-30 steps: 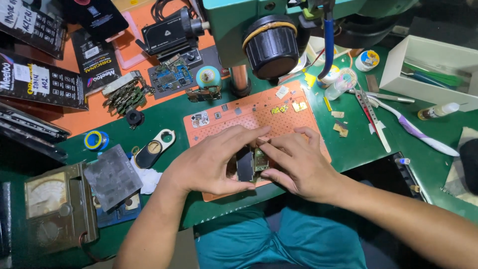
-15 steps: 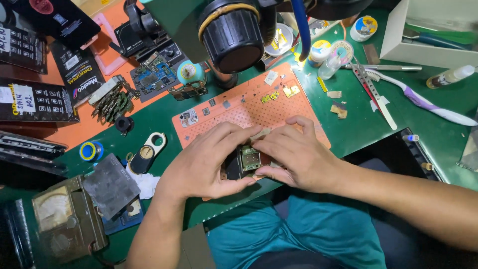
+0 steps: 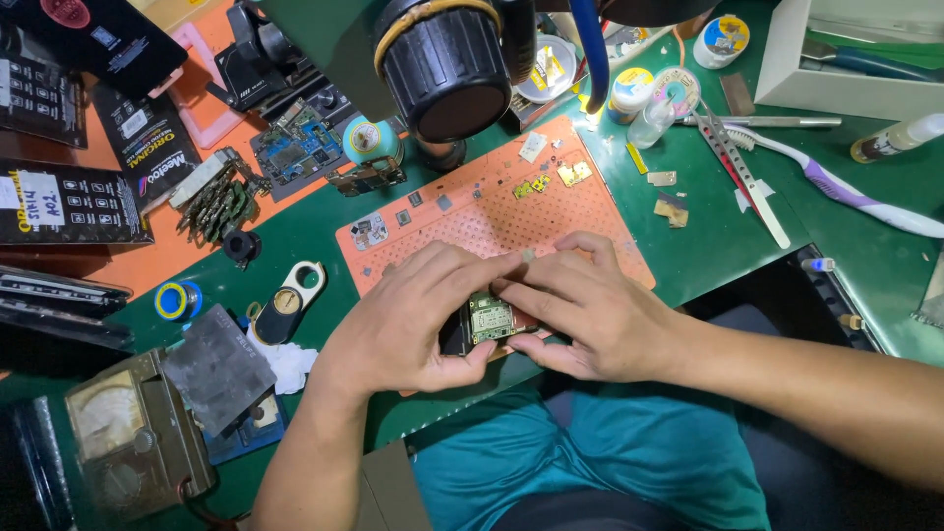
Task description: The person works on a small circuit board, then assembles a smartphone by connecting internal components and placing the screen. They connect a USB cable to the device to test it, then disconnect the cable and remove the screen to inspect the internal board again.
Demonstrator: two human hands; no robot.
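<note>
Both my hands meet over a small dark device with a green circuit board exposed in it, at the near edge of an orange perforated work mat. My left hand wraps around the device's left side, thumb underneath. My right hand grips its right side, with fingertips pressing on the top of the board. Small gold and grey parts lie scattered on the far part of the mat.
A black microscope head hangs above the mat. Loose circuit boards, black boxes and an analogue meter sit left. Tweezers, a toothbrush, small jars and a white tray are right.
The view has tilted and moved closer; my hands stayed on the device and turned it, so the green board now faces up between my fingers.
</note>
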